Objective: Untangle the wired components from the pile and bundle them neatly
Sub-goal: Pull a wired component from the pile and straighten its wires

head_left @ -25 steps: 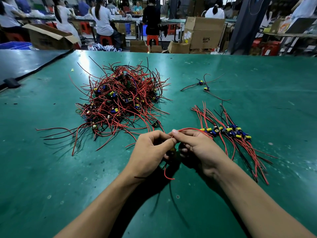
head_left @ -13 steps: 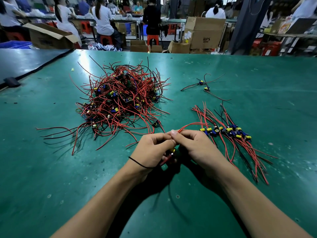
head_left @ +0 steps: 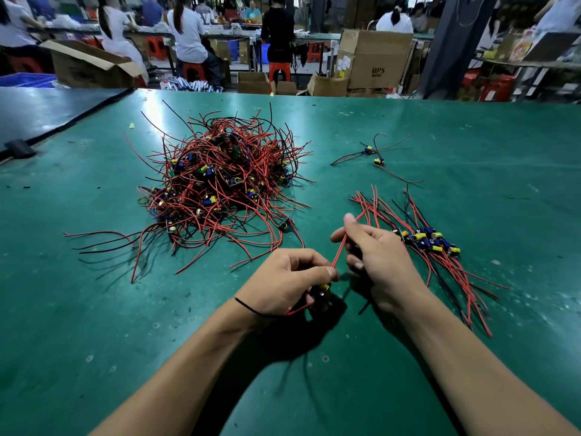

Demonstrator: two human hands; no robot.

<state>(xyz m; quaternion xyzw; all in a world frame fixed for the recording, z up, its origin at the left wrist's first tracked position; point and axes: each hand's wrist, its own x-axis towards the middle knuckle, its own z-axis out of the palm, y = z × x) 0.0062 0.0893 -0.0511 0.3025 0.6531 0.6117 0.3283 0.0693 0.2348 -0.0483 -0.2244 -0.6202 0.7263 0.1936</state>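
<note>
A tangled pile (head_left: 220, 187) of red and black wires with small blue and yellow components lies on the green table (head_left: 471, 152), left of centre. My left hand (head_left: 286, 281) grips one wired component (head_left: 323, 289) just above the table. Its red wire (head_left: 339, 250) runs up to my right hand (head_left: 374, 259), which pinches it between thumb and fingers. A sorted row of components (head_left: 430, 243) with wires laid side by side lies right of my right hand.
Two loose wired components (head_left: 374, 155) lie at the back right of the table. A darker table (head_left: 47, 111) adjoins at the far left. Cardboard boxes (head_left: 371, 61) and several seated people stand beyond the far edge.
My hands were pressed together at the component. Now my right hand has drawn away up and to the right, sliding along the red wire and pulling it straight.
</note>
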